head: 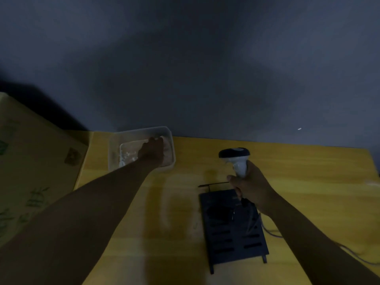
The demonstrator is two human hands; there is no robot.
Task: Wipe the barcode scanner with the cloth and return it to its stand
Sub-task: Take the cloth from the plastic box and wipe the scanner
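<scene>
Head view: dim, looking down on a yellow wooden bench [127, 233] set against a dark grey wall [205, 68].
Right hand [249, 189]: fingers wrapped tight round the pale handle of the barcode scanner [236, 159], holding it upright.
Barcode scanner: off its stand, raised above the bench, dark head on top and pointing left; a thin cable [349, 250] trails off to the right past the forearm.
Stand [232, 227]: flat black slotted plate lying on the bench, just below and in front of the right hand; a thin black rod sticks up at its far edge.
Left hand [152, 152]: reached into a clear plastic tub [115, 149] at the far left of the bench, fingers curled down onto the cloth [128, 154]; whether they have closed on it I cannot tell.
Cloth: whitish, crumpled, lying inside the tub.
Cardboard box [30, 161]: on the left, beside the tub, with green print.
</scene>
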